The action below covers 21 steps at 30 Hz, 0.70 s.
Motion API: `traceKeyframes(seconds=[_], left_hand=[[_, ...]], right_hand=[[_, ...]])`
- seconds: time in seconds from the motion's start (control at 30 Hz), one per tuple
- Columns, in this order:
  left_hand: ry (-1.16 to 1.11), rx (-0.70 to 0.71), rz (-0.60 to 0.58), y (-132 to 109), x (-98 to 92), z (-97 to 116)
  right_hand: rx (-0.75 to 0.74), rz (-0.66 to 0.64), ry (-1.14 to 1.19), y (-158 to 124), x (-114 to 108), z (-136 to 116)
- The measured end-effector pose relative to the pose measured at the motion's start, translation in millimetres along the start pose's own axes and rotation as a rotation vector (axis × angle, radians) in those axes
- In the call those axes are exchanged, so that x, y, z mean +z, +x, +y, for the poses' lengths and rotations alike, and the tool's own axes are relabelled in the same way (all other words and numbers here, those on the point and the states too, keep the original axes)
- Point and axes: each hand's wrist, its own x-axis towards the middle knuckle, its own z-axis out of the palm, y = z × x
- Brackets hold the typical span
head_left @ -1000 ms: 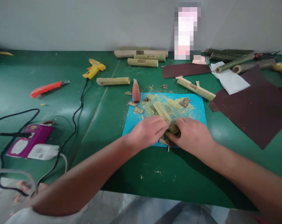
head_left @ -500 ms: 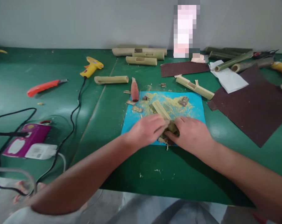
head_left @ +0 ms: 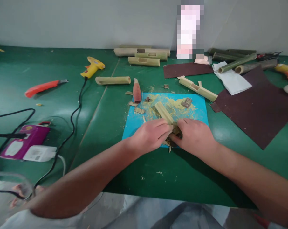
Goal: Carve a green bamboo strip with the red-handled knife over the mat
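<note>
A pale bamboo tube [head_left: 163, 112] slants over a blue sheet [head_left: 132, 126], its near end hidden between my hands. My right hand [head_left: 195, 135] is closed around that near end. At its left side my left hand [head_left: 153, 133] is closed, fingertips pressed together against the tube; what they pinch, if anything, is hidden. Between the two hands shows a dusty olive-brown patch, too covered to make out. Yellowish dust and worn brown scraps [head_left: 187, 102] lie on the sheet. Just beyond its upper left corner rests a short-bladed knife with a red handle [head_left: 137, 92].
Bamboo pieces with cut openings [head_left: 144, 61] lie at the back, and another [head_left: 198, 89] to the right. Dark brown sheets [head_left: 258, 108] and white paper [head_left: 232, 79] are on the right. At left are a yellow glue gun [head_left: 92, 67], a red cutter [head_left: 42, 88] and a purple power strip [head_left: 27, 143] with cables.
My left hand has shifted very slightly, its fingers still against the bamboo tube. My right hand keeps its grip. The whole view has moved a little.
</note>
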Motion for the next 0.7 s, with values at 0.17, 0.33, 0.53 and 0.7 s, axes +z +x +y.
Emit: traceKeyframes(seconds=[0.17, 0.33, 0.53, 0.7], left_hand=[[0.029, -0.090, 0.109, -0.4, 1.3, -0.5], [0.040, -0.032, 0.041, -0.7, 0.9, 0.8], [0.047, 0.031, -0.008, 0.7, 0.9, 5.5], [0.060, -0.062, 0.115, 2.0, 1.7, 4.2]], right_hand=[[-0.010, 0.024, -0.009, -0.4, -0.9, 1.0], [-0.012, 0.014, -0.004, -0.4, -2.0, 0.6], [-0.024, 0.019, -0.014, -2.1, -1.4, 0.2], [-0.001, 0.022, -0.007, -0.9, 1.7, 1.3]])
